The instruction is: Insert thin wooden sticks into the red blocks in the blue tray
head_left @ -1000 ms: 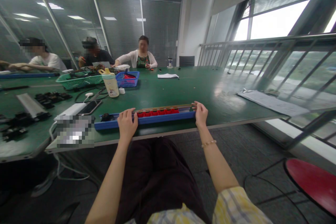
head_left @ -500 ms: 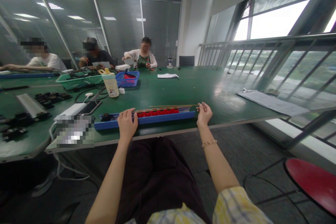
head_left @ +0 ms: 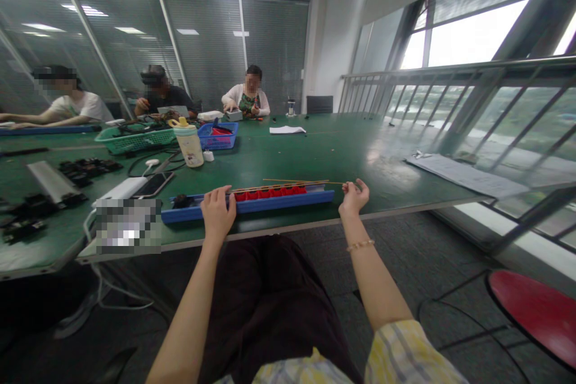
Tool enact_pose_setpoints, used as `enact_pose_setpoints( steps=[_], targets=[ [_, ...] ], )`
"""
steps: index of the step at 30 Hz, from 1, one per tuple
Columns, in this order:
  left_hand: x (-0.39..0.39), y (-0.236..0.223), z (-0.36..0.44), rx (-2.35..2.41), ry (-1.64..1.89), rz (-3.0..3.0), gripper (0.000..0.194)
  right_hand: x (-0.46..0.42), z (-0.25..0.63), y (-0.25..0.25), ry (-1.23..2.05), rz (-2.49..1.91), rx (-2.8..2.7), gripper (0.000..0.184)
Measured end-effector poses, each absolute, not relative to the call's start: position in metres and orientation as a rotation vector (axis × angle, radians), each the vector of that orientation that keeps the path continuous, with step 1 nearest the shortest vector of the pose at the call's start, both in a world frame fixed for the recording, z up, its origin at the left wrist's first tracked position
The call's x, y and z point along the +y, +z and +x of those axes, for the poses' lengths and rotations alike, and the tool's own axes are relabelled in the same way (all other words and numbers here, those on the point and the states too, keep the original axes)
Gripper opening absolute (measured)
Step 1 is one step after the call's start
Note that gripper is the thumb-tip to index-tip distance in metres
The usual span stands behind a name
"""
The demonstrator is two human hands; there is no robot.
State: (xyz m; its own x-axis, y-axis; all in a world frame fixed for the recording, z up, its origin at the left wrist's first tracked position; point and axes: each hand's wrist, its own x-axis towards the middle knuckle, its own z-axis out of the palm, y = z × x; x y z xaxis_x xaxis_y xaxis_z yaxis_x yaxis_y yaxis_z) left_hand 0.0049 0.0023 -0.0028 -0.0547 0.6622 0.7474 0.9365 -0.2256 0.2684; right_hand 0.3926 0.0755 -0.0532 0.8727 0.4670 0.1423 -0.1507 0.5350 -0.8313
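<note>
A long blue channel [head_left: 288, 198] lies along the near table edge. Inside it sit several red pieces [head_left: 272, 192] in a row, with a small black part [head_left: 182, 200] at its left end. My left hand [head_left: 218, 209] is wrapped over the channel left of the red pieces, gripping its walls. Between thumb and finger, my right hand [head_left: 354, 197] pinches one end of a thin yellowish stick [head_left: 336, 183], just beyond the channel's right end. That stick slants leftward above the channel's far wall. Other similar thin strips run along the channel's far side, partly behind my left hand.
Left of the channel are a phone [head_left: 154, 185], a white power strip [head_left: 119, 190] and black parts [head_left: 90, 169]. Behind stand a cup [head_left: 189, 145], a green basket [head_left: 135, 141] and a blue basket [head_left: 225, 141]. Papers [head_left: 468, 177] lie right. Several people sit across.
My right hand has moved slightly right, drawing the thin stick rightward and tilting it a little. My left hand stays put on the channel. A co-worker's hand across the table has lowered.
</note>
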Motion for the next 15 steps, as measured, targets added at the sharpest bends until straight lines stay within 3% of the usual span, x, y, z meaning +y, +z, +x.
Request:
enact_pose_setpoints(
  steps=[11,15],
  targets=[
    [0.0013,-0.0022,0.0054,-1.702,-1.166,-1.901,0.037,0.0758,0.3952,-0.0552,0.281,-0.998,-0.327,0.042],
    [0.0015,-0.0025,0.0053,-1.706,-1.164,-1.902,0.036,0.0748,0.3962,-0.0548,0.236,-1.007,-0.307,0.035]
  ],
)
